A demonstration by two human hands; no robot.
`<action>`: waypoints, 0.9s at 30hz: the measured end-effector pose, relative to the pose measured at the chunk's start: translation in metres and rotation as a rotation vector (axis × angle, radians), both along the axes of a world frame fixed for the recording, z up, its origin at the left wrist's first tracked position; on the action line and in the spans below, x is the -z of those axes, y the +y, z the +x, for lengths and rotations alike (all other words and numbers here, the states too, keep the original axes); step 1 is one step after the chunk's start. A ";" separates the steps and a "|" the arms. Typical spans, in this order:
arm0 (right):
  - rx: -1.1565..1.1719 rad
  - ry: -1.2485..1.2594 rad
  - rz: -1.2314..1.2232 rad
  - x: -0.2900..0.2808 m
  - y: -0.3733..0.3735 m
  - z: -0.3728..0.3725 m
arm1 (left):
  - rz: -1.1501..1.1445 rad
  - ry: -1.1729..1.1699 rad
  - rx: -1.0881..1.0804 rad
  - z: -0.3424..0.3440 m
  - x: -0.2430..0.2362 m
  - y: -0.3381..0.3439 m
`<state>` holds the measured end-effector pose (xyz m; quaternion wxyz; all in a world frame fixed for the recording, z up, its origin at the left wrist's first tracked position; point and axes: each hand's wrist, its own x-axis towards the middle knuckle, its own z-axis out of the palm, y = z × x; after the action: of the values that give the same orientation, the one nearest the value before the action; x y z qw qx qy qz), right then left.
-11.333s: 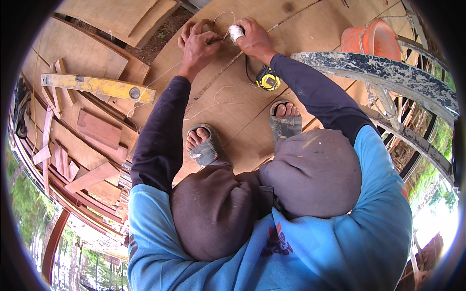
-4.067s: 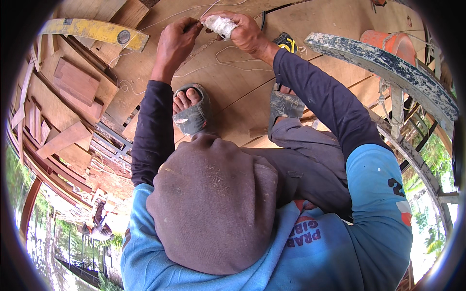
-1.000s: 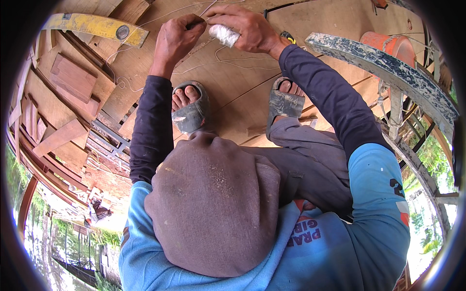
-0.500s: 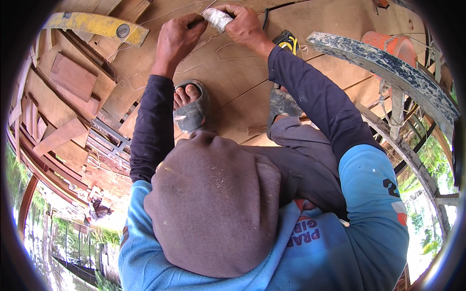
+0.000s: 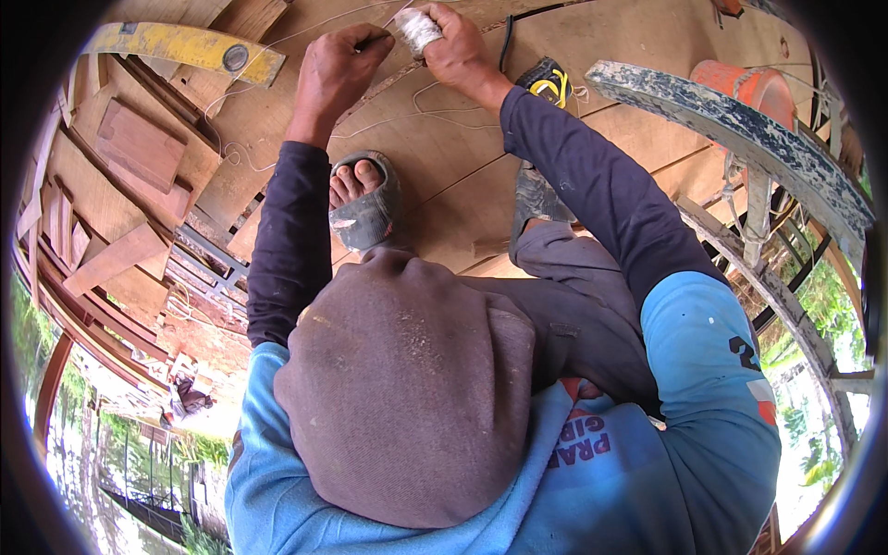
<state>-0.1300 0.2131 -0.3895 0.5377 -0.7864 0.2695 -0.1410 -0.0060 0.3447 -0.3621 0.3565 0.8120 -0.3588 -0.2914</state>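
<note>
At the top of the head view, my right hand is wrapped round a bundle of white string. Just left of it, my left hand is closed, thumb and fingers pinched together. Whatever lies in that pinch is too small to make out. A small gap separates the two hands. Thin loose string trails in loops over the wooden boards below and to the left of the hands.
A yellow spirit level lies at upper left, above wood offcuts. A black-and-yellow tape measure rests near my right foot. On the right, a paint-worn plank stands before an orange bucket.
My right hand has turned and shifted slightly, so the string bundle stands more upright and sits a little farther right. The left hand has barely moved.
</note>
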 end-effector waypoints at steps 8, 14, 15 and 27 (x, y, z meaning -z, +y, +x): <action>0.038 0.193 0.552 -0.017 -0.001 0.003 | 0.014 0.011 -0.066 -0.002 0.002 0.002; -0.032 0.091 0.220 -0.020 0.001 0.008 | 0.029 -0.020 -0.022 -0.002 0.002 -0.002; -0.028 0.118 0.187 -0.020 0.002 0.010 | 0.043 -0.021 -0.014 -0.002 0.000 -0.001; -0.071 0.126 -0.128 -0.019 0.004 0.016 | 0.021 -0.416 -0.069 -0.004 0.009 0.016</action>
<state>-0.1141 0.2170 -0.3709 0.4730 -0.8354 0.2653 -0.0890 -0.0097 0.3607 -0.3708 0.2759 0.8702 -0.3935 -0.1089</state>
